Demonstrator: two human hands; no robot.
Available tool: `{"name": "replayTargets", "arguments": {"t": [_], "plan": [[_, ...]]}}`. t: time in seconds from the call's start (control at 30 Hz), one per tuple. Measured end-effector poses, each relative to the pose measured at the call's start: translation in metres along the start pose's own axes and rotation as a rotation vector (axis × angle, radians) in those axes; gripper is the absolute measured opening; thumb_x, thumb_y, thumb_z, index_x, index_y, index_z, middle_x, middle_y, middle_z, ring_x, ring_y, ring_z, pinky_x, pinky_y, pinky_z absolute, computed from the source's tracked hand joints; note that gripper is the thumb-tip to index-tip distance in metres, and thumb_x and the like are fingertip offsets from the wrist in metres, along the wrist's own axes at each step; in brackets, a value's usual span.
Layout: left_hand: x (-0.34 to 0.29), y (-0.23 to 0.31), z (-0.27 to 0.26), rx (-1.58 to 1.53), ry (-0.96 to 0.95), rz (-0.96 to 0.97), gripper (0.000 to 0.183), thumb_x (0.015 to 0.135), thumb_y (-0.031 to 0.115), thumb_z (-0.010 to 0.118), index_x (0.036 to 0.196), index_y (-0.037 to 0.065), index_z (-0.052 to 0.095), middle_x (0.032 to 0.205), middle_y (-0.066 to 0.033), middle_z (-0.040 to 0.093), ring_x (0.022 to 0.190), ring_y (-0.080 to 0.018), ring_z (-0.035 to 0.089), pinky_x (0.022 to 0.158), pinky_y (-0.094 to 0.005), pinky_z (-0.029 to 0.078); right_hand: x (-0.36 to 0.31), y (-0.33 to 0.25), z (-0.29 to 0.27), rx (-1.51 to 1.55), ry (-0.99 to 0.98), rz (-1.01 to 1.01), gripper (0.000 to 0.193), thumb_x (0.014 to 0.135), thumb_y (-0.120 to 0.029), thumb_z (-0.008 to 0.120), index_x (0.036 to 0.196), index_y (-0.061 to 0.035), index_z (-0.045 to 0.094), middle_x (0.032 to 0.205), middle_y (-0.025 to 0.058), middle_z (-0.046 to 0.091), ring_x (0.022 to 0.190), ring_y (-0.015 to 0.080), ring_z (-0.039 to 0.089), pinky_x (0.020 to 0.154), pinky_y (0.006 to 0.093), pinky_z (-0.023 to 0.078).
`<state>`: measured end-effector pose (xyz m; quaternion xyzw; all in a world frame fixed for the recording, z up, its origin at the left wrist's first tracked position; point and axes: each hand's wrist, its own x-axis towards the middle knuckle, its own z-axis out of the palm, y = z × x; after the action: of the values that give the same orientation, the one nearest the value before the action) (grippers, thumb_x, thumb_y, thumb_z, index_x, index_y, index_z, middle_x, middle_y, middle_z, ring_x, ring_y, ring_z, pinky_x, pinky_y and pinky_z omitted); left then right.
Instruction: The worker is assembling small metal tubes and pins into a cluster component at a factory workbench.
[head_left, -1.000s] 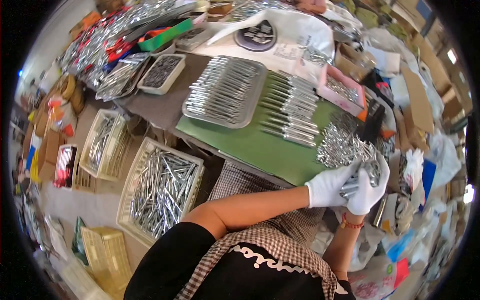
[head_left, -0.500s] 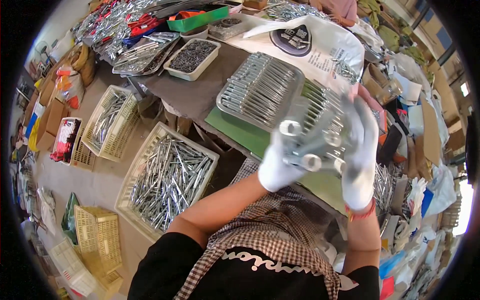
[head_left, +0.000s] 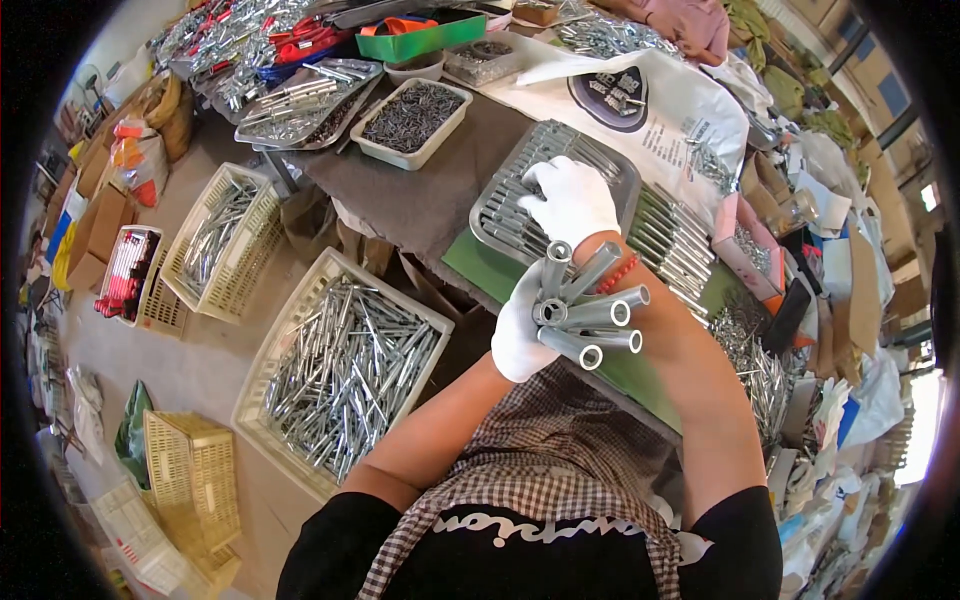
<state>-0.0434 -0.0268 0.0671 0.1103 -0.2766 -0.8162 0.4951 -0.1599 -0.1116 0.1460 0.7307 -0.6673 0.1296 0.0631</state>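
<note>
My left hand [head_left: 520, 330], in a white glove, is closed round a loose bundle of metal tubes [head_left: 590, 315]. Their hollow ends fan out toward the right. Further off, my gloved right hand [head_left: 574, 197] is over a metal tray [head_left: 630, 190] filled with rows of slender metal rods [head_left: 510, 222]. Its fingers are bent toward the rods and look apart; the fingertips are partly hidden, and no held piece shows. The right forearm passes behind the tube ends. More metal rods [head_left: 672, 235] lie in a row on the green table surface beside the tray.
A white tub of small dark parts [head_left: 462, 108] stands left of the tray. On the floor, a large crate [head_left: 243, 405] holds metal rods. A pink box of small parts [head_left: 727, 222] sits at right. A person in a pink top [head_left: 695, 25] is across the table.
My right hand has left the tube bundle and moved up and left over the rod tray. My left hand keeps the tubes, now slightly further left.
</note>
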Motion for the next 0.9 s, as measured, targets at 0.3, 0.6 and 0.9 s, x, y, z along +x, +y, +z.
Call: {"name": "replayTargets", "arguments": {"t": [0.3,0.6,0.9], "plan": [[0.005,0.010,0.009,-0.084,-0.046,-0.165,0.031,0.100,0.028,0.037,0.115,0.004,0.049,0.114,-0.0157,0.059,0.107,-0.0279,0.059,0.093,-0.0429,0.048,0.006,-0.001,-0.018,0.067,-0.229,0.206,0.026,0.081,-0.029,0.066,0.097,-0.0079,0.067,0.094,0.0143,0.068,0.088,0.0276,0.065,0.081,0.0373,0.051],[0.008,-0.009,-0.018,0.599,-0.116,0.152,0.052,0.080,0.007,0.067,0.126,-0.003,0.043,0.111,-0.0157,0.064,0.100,-0.0262,0.064,0.085,-0.0329,0.050,-0.035,0.013,-0.105,1.154,0.367,0.032,0.034,0.087,-0.013,0.060,0.118,0.0025,0.057,0.101,0.0033,0.062,0.083,0.0078,0.056,0.072,0.0211,0.047],[0.015,-0.040,-0.044,0.805,-0.115,0.269,0.072,0.070,0.009,0.077,0.131,-0.002,0.040,0.107,-0.0188,0.065,0.093,-0.0319,0.067,0.079,-0.0344,0.053,-0.070,-0.025,-0.134,0.956,0.191,0.013,0.030,0.086,-0.012,0.063,0.111,0.0031,0.056,0.099,0.0059,0.062,0.086,0.0112,0.060,0.080,0.0254,0.049]]}}
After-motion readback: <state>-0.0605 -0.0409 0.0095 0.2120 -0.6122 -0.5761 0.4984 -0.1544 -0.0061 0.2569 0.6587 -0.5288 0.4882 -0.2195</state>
